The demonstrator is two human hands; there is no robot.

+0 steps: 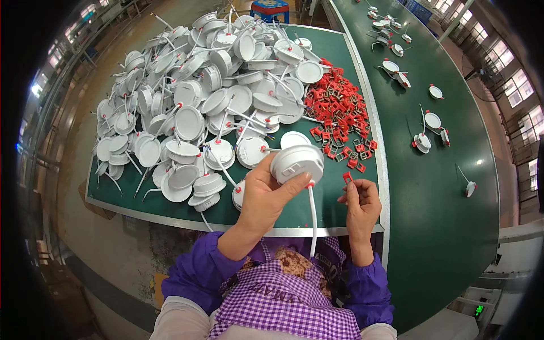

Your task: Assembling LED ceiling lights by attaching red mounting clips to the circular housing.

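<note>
My left hand [266, 198] is closed around a round white downlight [298, 165], thumb on its raised back housing. A white cable [313, 221] leaves the light through a red grommet and hangs down toward my apron. To the right, my right hand [362, 207] pinches a small red clip [347, 178] between thumb and fingertips, apart from the light. Beyond that hand lies a heap of red clips with metal loops [340, 107]. A large pile of similar white downlights [190, 122] with cables covers the table's left and middle.
The green table [334, 218] has a pale metal edge. Along its right side runs a long green surface [436, 226], perhaps a conveyor, carrying scattered downlights [432, 120]. A blue and red stool [270, 8] stands past the far edge.
</note>
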